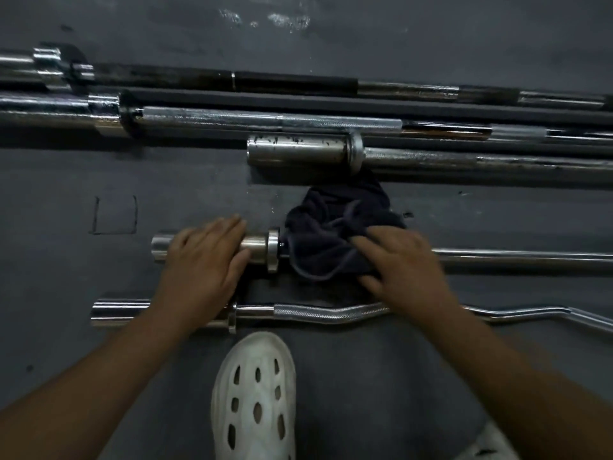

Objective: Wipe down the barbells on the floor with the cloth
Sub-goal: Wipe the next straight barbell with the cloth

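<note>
A: Bars, counted?

B: Five for certain, lying side by side. Curl bar point(331, 313) on the wrist side of both hands. Straight bar point(514, 257) under the hands. Beyond the fingertips, in order: spotted bar point(298, 154), knurled bar point(265, 119), dark bar point(298, 83). There is a dark length between the last two. Whether it is a sixth bar, cannot tell.

A: Hands?

B: Two, apart. Left hand point(205, 257) lies flat over the straight bar's thick end, gripping nothing. Right hand point(401, 263) presses down on the cloth point(325, 240), fingers spread.

A: Cloth?

B: One, dark, bunched over the straight bar between the hands, partly under the right.

A: Surface?

B: Floor point(99, 180) dark grey, matte. White scuffs point(285, 21) far beyond the fingertips. Shoes: one white, holed point(255, 393), between the forearms, and an edge of another under the right forearm.
</note>
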Motion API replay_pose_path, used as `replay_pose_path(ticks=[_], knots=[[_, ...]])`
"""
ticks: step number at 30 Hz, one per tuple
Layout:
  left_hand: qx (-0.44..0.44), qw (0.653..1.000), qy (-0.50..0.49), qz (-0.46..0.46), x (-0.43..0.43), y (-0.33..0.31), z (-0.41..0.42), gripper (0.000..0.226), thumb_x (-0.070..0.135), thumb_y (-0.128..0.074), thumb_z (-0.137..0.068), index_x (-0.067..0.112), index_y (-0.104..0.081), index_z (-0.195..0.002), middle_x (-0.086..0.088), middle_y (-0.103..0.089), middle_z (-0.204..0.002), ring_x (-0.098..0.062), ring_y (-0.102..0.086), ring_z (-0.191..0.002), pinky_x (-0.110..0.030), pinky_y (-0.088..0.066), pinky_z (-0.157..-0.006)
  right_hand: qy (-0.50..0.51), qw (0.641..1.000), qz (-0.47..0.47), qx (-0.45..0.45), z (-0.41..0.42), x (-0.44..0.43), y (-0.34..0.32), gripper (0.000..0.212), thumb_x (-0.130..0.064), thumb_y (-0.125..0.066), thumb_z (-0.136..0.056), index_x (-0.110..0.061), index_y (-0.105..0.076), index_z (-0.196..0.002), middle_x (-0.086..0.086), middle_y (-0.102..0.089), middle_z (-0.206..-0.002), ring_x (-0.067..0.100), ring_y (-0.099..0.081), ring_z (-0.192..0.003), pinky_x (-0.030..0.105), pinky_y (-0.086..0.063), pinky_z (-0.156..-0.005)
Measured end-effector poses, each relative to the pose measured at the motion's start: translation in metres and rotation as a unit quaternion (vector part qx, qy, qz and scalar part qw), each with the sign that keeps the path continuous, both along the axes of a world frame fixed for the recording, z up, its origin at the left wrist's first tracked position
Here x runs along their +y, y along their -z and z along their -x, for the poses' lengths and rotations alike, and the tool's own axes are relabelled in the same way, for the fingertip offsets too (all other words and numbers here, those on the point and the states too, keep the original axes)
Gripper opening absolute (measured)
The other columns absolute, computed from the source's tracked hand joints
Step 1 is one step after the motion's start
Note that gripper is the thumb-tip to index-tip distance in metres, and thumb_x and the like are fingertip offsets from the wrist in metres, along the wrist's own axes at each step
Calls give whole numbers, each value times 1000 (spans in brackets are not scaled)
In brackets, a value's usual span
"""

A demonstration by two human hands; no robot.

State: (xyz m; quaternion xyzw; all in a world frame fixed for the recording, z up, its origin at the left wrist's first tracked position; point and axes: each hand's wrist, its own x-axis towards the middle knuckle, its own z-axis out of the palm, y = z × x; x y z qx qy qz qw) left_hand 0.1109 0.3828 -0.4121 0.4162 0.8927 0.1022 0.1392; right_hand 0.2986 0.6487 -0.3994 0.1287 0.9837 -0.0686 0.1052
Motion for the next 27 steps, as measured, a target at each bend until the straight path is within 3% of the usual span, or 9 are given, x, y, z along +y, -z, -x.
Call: replay_pose_path(ticks=[3,6,10,14,17,20,22,24,27], knots=[[-36,998,-32,-31,-5,-18,-5,46,47,-36,-98,20,-62,-125,-3,-67,-122,-26,-62,-111,-42,-42,-90,131,990,-18,-41,-43,36,-8,72,-57,-52,-66,-29,-58,-131,12,-59,-129,35,-61,-110,48,-48,-92],[-58,994,-49,-79,42,-24,-19,40,43,-43,-95,17,-63,-118,-5,-68,-110,-28,-62,-98,-41,-45,-84,244,966,66,53,-16,-21,-8,59,-48,-56,-66,-24,-66,-118,9,-62,-119,32,-58,-111,47,-46,-95],[-31,997,57,-50,70,-5,-50,40,38,-43,-96,13,-58,-125,-6,-64,-116,-29,-59,-101,-41,-42,-88,122,984,113,69,26,-93,-12,55,-34,-67,-66,-26,-59,-120,-2,-62,-115,19,-57,-107,42,-36,-99],[-7,996,67,-59,65,3,-36,56,49,-39,-99,11,-52,-138,-8,-65,-121,-28,-60,-104,-40,-44,-88,70,997,29,24,-18,-4,-7,60,-31,-78,-58,-26,-61,-115,6,-61,-105,34,-61,-95,43,-47,-82],[-1,999,31,-26,92,6,-5,56,55,-32,-98,14,-55,-129,-11,-64,-116,-35,-59,-101,-43,-46,-84,260,965,-20,-30,-49,62,-19,43,-24,-72,-66,-17,-65,-108,18,-60,-105,43,-58,-97,49,-52,-81],[36,997,63,-39,107,6,-4,51,51,-36,-96,13,-60,-118,-12,-63,-109,-35,-59,-97,-44,-43,-83,449,888,87,52,-23,44,-28,39,-37,-60,-74,-17,-63,-107,17,-67,-106,39,-63,-99,37,-48,-77],[61,990,121,-30,107,5,-25,51,51,-44,-90,14,-61,-121,-8,-67,-103,-31,-62,-91,-41,-40,-83,399,886,227,63,11,-11,-30,52,-29,-67,-78,-27,-52,-128,9,-68,-115,32,-64,-104,32,-47,-79],[77,983,168,3,103,6,-33,65,53,-47,-81,11,-57,-131,-6,-71,-100,-28,-64,-86,-39,-38,-82,280,914,293,-1,32,-51,-29,77,-29,-68,-79,-37,-33,-147,6,-64,-129,31,-62,-112,37,-52,-89],[121,969,216,26,99,10,-22,79,58,-60,-73,8,-53,-134,-7,-70,-102,-28,-63,-88,-39,-40,-81,192,963,179,-66,13,-26,-19,63,-38,-63,-81,-40,-42,-140,6,-62,-127,32,-62,-112,43,-54,-89]])
